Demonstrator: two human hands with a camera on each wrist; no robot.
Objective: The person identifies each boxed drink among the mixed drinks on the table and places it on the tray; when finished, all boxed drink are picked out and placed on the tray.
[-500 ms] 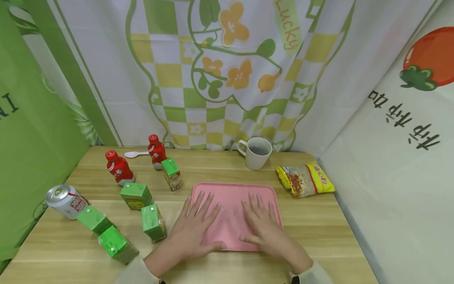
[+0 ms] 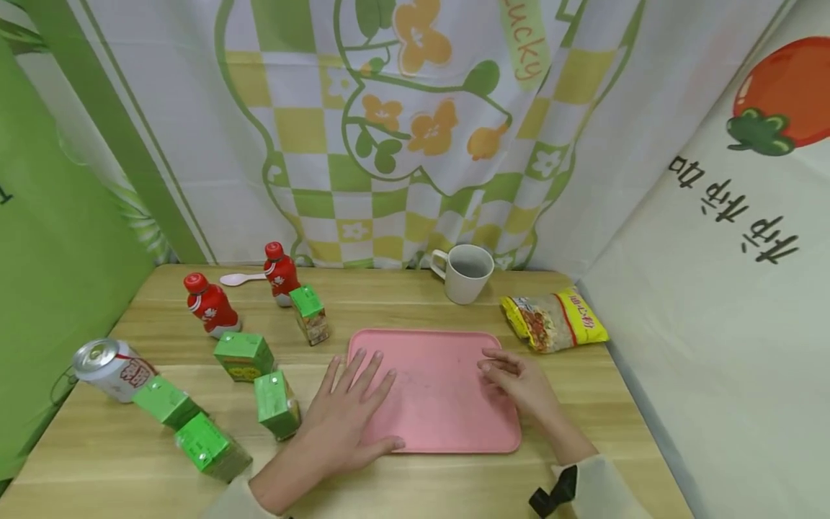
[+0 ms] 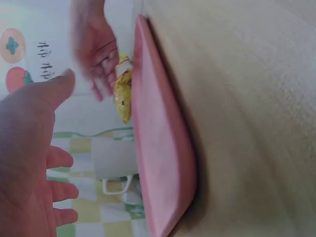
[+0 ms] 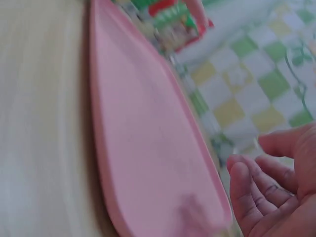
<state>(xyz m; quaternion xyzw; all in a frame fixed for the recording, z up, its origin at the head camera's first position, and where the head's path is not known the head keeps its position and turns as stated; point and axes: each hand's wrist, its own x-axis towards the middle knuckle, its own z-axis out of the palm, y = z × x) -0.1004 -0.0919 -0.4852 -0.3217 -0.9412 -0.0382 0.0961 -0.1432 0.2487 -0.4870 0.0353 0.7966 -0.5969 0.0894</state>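
Note:
A pink rectangular tray (image 2: 441, 425) lies flat on the wooden table. My left hand (image 2: 344, 425) is spread over its left edge, fingers straight; in the left wrist view a gap shows between this hand (image 3: 29, 158) and the tray (image 3: 160, 128). Over the tray's right side is my right hand (image 2: 519, 382), fingers loosely bent and holding nothing. The right wrist view has that hand (image 4: 276, 192) raised beside the tray's rim (image 4: 197, 133). Nearest the left hand is a green drink carton (image 2: 277, 405).
Left of the tray stand several more green cartons (image 2: 244, 355), two red bottles (image 2: 212, 306), a drink can (image 2: 115, 369) and a pale spoon (image 2: 241, 279). Behind it is a white mug (image 2: 465, 275); a yellow food packet (image 2: 554, 321) lies back right. Curtains (image 2: 402, 216) hang along the far edge.
My right hand has moved right and away from the tray's middle, its spread fingers now bent. The left hand stays spread over the left edge. The head view has shifted slightly.

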